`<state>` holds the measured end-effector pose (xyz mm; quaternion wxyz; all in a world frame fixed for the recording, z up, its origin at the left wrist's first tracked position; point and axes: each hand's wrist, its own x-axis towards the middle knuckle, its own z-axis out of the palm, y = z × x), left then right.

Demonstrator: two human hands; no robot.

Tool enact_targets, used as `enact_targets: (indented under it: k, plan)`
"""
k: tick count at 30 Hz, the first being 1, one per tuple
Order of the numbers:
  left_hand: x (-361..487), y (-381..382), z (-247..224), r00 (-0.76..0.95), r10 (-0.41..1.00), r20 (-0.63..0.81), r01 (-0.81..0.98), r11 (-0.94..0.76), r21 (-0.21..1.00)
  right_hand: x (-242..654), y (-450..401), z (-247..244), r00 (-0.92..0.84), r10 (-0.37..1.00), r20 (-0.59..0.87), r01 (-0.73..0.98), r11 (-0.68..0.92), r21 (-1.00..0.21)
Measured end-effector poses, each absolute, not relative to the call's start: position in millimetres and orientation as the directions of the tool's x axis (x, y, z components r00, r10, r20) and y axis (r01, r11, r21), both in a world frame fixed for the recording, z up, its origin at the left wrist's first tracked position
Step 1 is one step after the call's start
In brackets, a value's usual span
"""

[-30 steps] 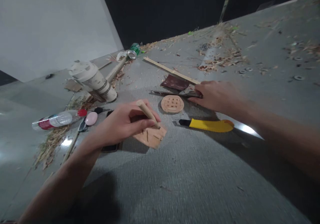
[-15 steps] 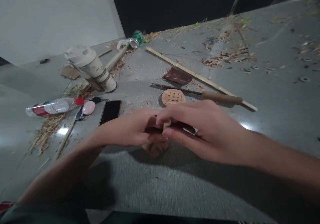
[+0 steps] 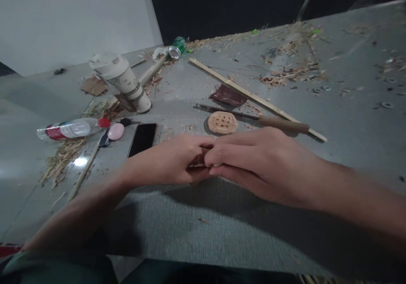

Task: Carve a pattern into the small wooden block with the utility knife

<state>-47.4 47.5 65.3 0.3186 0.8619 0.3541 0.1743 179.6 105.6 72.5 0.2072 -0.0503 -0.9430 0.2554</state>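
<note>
My left hand [image 3: 171,159] and my right hand [image 3: 260,161] meet at the fingertips above the table, both with fingers closed. Between my right thumb and forefinger shows a sliver of a small pale piece [image 3: 217,165]; the rest of it is covered. Whatever my left fingers hold is hidden behind them. Just beyond the hands lies a round wooden disc [image 3: 222,122] with a grid of small square holes. Behind it rests a thin dark tool with a wooden handle [image 3: 283,124], its tip pointing left.
A long wooden strip [image 3: 244,91] and a dark red scrap [image 3: 228,96] lie behind the tool. To the left are a phone [image 3: 142,140], a plastic bottle [image 3: 72,129], a pink oval object [image 3: 116,132] and a paper cup [image 3: 127,81]. A green can [image 3: 177,47] lies farther back among wood shavings.
My right fingers have closed further over the pale piece and pressed nearer my left hand. The brown wooden piece seen below my left fingers is now hidden. The view has shifted slightly.
</note>
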Motion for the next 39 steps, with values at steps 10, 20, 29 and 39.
enact_targets:
  k: [10, 20, 29, 39]
  plan:
    - [-48, 51, 66, 0.655, 0.755, 0.024, 0.571, -0.516, 0.638, 186, 121, 82, -0.896, 0.209, 0.392, 0.055, 0.928, -0.369]
    - [-54, 58, 66, 0.629, 0.777, -0.003, 0.59, -0.474, 0.654, 190, 126, 84, -0.886, 0.219, 0.408, 0.051, 0.922, -0.384]
    - [-54, 59, 63, 0.66, 0.751, 0.026, 0.53, -0.49, 0.692, 181, 119, 75, -0.893, 0.192, 0.406, 0.028, 0.926, -0.376]
    - [-55, 59, 65, 0.674, 0.739, 0.009, 0.513, -0.477, 0.714, 178, 116, 69, -0.885, 0.187, 0.425, 0.023, 0.932, -0.363]
